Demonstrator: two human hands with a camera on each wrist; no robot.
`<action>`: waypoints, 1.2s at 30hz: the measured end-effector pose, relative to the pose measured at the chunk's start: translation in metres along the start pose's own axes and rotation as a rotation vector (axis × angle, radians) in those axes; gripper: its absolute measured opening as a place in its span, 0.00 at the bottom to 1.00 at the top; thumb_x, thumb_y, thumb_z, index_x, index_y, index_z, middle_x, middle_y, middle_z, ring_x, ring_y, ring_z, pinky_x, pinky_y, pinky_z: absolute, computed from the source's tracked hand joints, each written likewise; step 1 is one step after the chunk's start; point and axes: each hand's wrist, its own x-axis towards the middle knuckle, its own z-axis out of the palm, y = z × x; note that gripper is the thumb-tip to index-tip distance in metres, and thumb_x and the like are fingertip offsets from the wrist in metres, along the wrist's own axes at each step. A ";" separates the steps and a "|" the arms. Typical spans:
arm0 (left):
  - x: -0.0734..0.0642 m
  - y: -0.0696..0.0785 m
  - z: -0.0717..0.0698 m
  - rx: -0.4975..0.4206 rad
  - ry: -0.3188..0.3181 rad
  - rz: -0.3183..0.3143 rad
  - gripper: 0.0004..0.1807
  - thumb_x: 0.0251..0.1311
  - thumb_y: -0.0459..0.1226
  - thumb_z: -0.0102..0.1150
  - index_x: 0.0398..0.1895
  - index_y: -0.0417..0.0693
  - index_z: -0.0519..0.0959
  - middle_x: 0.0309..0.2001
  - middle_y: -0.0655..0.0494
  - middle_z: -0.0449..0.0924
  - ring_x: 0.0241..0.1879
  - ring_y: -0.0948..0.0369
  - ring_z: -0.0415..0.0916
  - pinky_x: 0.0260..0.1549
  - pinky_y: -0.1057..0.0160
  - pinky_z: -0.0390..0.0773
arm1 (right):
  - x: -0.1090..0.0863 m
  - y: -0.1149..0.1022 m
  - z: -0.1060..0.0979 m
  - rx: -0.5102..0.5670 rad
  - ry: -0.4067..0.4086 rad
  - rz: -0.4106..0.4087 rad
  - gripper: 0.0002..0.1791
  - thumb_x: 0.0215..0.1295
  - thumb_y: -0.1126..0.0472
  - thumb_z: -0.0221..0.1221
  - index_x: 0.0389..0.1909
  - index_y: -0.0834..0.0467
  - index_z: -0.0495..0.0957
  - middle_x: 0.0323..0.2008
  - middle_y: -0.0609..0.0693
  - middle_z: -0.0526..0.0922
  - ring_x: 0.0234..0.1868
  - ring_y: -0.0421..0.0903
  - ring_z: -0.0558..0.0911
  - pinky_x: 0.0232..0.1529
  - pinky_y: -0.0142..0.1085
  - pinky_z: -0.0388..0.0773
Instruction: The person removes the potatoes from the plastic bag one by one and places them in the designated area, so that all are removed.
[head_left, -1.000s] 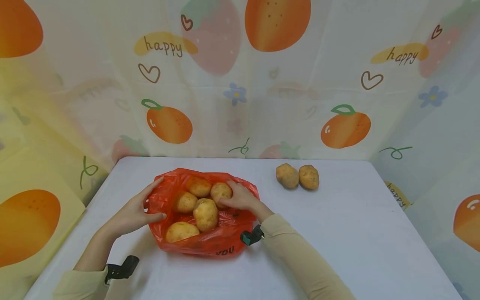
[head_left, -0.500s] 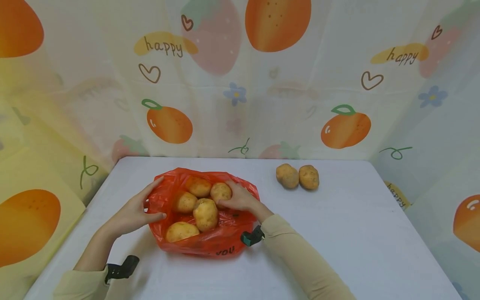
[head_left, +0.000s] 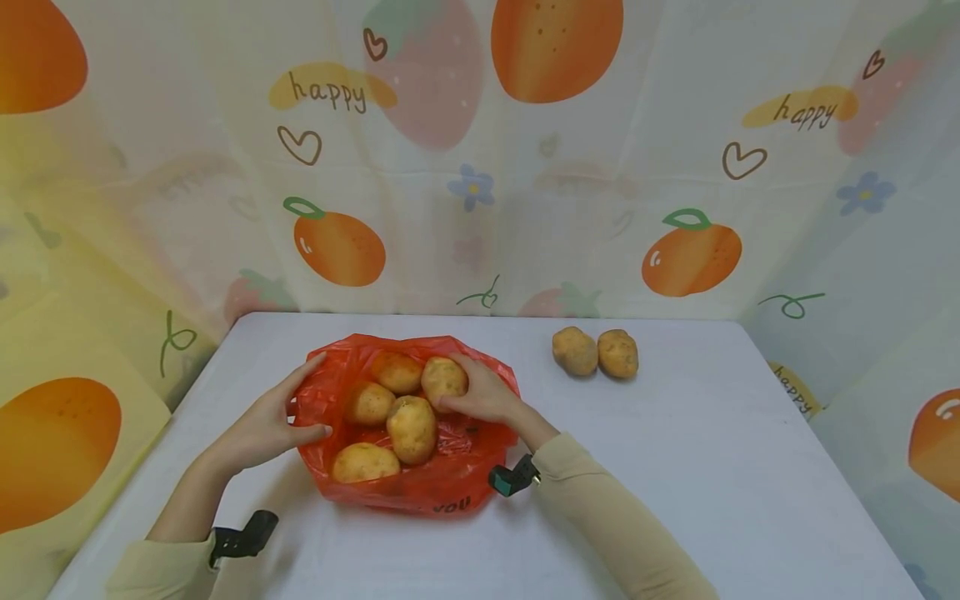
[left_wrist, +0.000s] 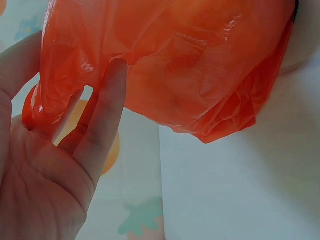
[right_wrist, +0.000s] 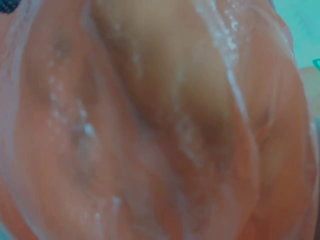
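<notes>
An open red plastic bag [head_left: 397, 492] with several potatoes in it sits left of centre in the head view. My left hand [head_left: 258, 429] holds the bag's left side, the plastic passing between thumb and fingers; the left wrist view shows the bag's film [left_wrist: 165, 85] hanging there. Reaching in over the right rim, my right hand [head_left: 483, 393] grips a potato [head_left: 443, 383] at the back right of the bag. Nearest to that one lies an upright oval potato [head_left: 412, 433]. Blurred red film [right_wrist: 150, 165] fills the right wrist view and veils what is behind it.
Two loose potatoes, a left one [head_left: 574, 352] and a right one [head_left: 618, 354], lie side by side near the back edge of the white table [head_left: 697, 467]. A fruit-printed curtain [head_left: 540, 233] hangs behind and beside the table.
My right hand has risen slightly with its potato, and its wrist has shifted a little to the right. The left hand and the other potatoes stay almost where they were.
</notes>
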 end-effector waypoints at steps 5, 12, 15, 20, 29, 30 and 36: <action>-0.001 -0.001 0.000 -0.002 -0.001 -0.011 0.49 0.44 0.42 0.64 0.66 0.67 0.44 0.60 0.47 0.56 0.54 0.46 0.61 0.39 0.52 0.75 | -0.006 -0.004 -0.003 0.055 0.035 -0.023 0.42 0.48 0.46 0.61 0.63 0.52 0.55 0.56 0.47 0.65 0.52 0.43 0.68 0.52 0.41 0.68; -0.001 -0.001 0.000 -0.007 -0.003 -0.016 0.49 0.44 0.42 0.64 0.66 0.68 0.44 0.60 0.47 0.56 0.54 0.46 0.61 0.39 0.52 0.76 | -0.013 -0.008 -0.006 0.116 0.073 -0.044 0.42 0.48 0.47 0.61 0.63 0.52 0.54 0.58 0.47 0.63 0.54 0.44 0.66 0.53 0.43 0.67; -0.001 -0.002 0.000 -0.009 -0.001 -0.010 0.49 0.44 0.42 0.64 0.66 0.68 0.44 0.60 0.47 0.56 0.54 0.46 0.61 0.39 0.52 0.76 | -0.017 -0.008 -0.007 0.114 0.089 -0.053 0.42 0.48 0.46 0.61 0.63 0.51 0.54 0.59 0.46 0.62 0.56 0.43 0.65 0.54 0.43 0.67; -0.001 -0.002 0.000 -0.008 -0.001 -0.002 0.49 0.44 0.41 0.64 0.66 0.67 0.44 0.60 0.47 0.55 0.54 0.46 0.60 0.39 0.52 0.76 | -0.025 -0.012 -0.011 0.124 0.116 -0.085 0.42 0.48 0.47 0.62 0.63 0.50 0.54 0.59 0.45 0.61 0.58 0.41 0.63 0.56 0.42 0.64; -0.001 -0.001 0.001 -0.009 -0.007 -0.020 0.49 0.45 0.42 0.64 0.66 0.67 0.44 0.61 0.46 0.55 0.55 0.45 0.60 0.39 0.52 0.75 | -0.037 -0.016 -0.021 0.212 0.141 -0.177 0.42 0.47 0.48 0.63 0.63 0.49 0.54 0.59 0.46 0.61 0.56 0.44 0.65 0.52 0.44 0.68; -0.001 -0.001 0.001 -0.008 -0.007 -0.022 0.49 0.45 0.42 0.64 0.66 0.67 0.44 0.61 0.46 0.55 0.55 0.45 0.60 0.39 0.51 0.75 | -0.038 -0.017 -0.022 0.219 0.145 -0.179 0.42 0.47 0.48 0.63 0.63 0.49 0.55 0.59 0.46 0.61 0.56 0.45 0.65 0.52 0.44 0.69; -0.001 -0.001 0.002 0.006 -0.005 -0.024 0.48 0.45 0.42 0.64 0.66 0.68 0.44 0.61 0.46 0.55 0.55 0.46 0.60 0.40 0.51 0.75 | -0.047 -0.019 -0.027 0.180 0.176 -0.150 0.43 0.46 0.48 0.63 0.64 0.45 0.53 0.59 0.45 0.61 0.54 0.44 0.67 0.49 0.41 0.70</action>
